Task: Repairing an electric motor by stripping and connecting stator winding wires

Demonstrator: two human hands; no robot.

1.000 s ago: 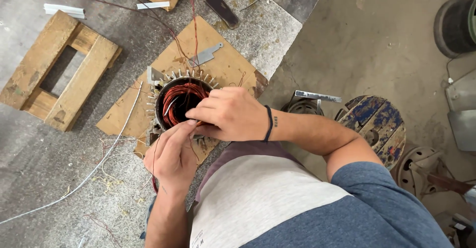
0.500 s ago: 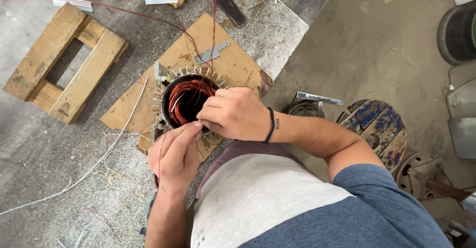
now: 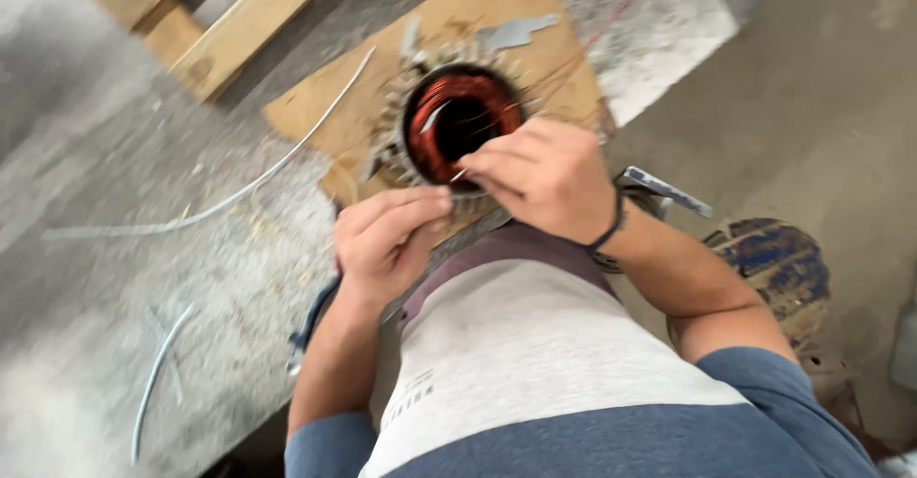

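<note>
The stator point(image 3: 457, 120) is sitting on a wooden board point(image 3: 325, 120) on the floor, its copper coils point(image 3: 435, 129) glowing red-orange inside the ring — both hands are working at its near rim. The right hand point(image 3: 544, 177) is curling over that rim, fingers pinched narrow on what looks like a thin wire, though blur is hiding it. The left hand point(image 3: 387, 239) is hovering just below the stator, fingers bunched together, and a pale cable point(image 3: 239, 191) is trailing away to the stator's left — past a pallet point(image 3: 215, 20).

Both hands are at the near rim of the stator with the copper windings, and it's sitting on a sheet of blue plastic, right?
Not quite: the head view shows the stator on a brown board, not blue plastic. The left hand and the right hand are at its near rim.
</note>
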